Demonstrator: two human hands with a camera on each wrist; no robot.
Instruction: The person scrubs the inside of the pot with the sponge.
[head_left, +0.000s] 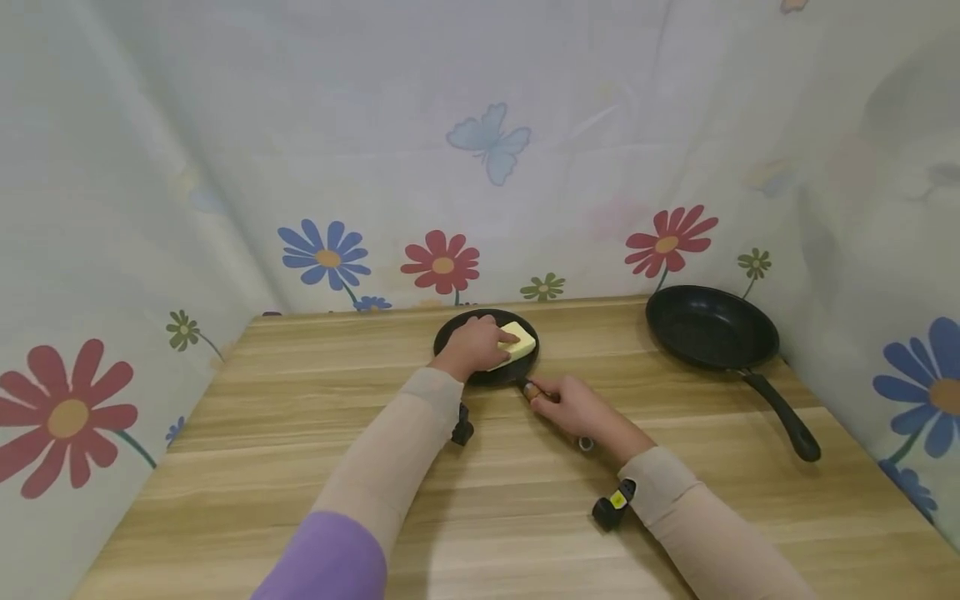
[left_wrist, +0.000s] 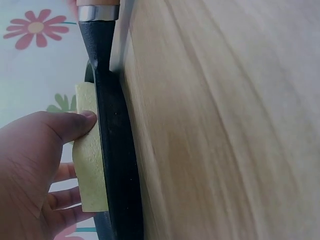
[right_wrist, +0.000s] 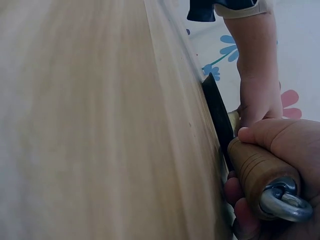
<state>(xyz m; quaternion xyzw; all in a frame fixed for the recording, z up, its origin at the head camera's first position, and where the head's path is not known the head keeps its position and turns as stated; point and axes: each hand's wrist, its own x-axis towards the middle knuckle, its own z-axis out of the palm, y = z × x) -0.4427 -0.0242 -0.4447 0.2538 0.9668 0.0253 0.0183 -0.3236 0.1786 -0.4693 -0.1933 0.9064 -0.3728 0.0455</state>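
A small black frying pan lies on the wooden table near its back edge. Inside it my left hand grips a pale yellow sponge; in the left wrist view the thumb lies on one side of the sponge and the fingers on the other. The sponge is low inside the rim of the pan. My right hand holds the pan's wooden handle, its fingers wrapped round it. A metal ring sticks out from the handle's end.
A larger black frying pan rests at the table's back right, its black handle pointing towards the front right. Behind the wooden table and at both sides hangs a pale sheet printed with flowers and a butterfly.
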